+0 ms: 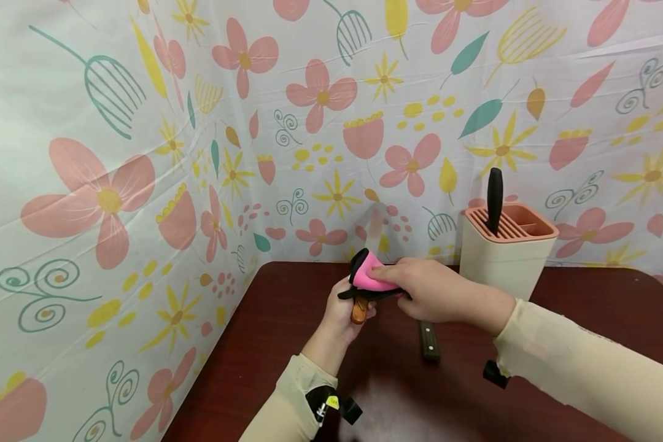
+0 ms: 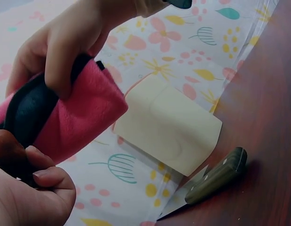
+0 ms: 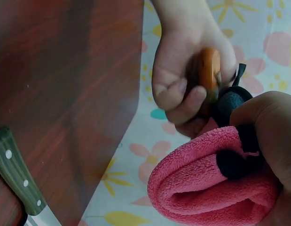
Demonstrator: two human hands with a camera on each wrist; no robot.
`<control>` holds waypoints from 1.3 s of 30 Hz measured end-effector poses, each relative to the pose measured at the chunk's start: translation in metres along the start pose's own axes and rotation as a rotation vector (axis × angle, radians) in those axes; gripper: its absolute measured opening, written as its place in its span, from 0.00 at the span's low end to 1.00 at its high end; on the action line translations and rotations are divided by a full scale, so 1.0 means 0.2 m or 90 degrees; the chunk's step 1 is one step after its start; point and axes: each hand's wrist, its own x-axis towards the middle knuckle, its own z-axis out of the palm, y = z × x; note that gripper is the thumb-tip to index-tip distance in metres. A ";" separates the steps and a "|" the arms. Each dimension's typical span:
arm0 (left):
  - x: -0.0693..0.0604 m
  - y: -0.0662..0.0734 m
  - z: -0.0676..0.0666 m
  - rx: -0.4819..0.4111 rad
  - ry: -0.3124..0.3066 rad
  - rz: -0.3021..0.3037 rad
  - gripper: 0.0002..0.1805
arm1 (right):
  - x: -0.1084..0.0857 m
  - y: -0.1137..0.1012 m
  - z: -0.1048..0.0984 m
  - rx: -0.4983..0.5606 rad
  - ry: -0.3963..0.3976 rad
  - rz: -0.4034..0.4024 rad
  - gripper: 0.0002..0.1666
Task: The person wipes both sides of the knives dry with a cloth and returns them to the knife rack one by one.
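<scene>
My left hand [image 1: 338, 310] grips the orange-brown wooden handle of a knife [image 1: 359, 310], its fingers curled round it in the right wrist view. A pale blade shape rises faintly behind the cloth in the head view. My right hand [image 1: 433, 287] holds a folded pink cloth [image 1: 369, 271] with black edging, thumb on top, against the knife just beyond the left hand. The cloth [image 3: 201, 188] looks fluffy and doubled over in the right wrist view. It hides most of the blade. Below the right hand, a second knife [image 1: 429, 341] with a dark riveted handle lies on the table.
A cream knife block [image 1: 500, 264] with a pink slotted top stands at the back right of the dark wooden table [image 1: 287, 344]. One black-handled knife [image 1: 494, 199] is upright in it. Floral fabric [image 1: 320, 153] hangs behind and along the left side.
</scene>
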 end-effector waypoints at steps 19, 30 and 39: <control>-0.02 0.05 0.04 -0.090 0.024 -0.055 0.24 | -0.07 -0.13 0.00 -0.013 0.008 -0.070 0.38; -0.03 0.05 0.06 -0.097 -0.014 -0.044 0.18 | -0.13 -0.17 0.01 0.023 -0.014 -0.082 0.38; 0.02 0.01 0.01 -0.031 0.022 -0.009 0.15 | -0.20 -0.16 -0.03 0.095 -0.025 -0.087 0.44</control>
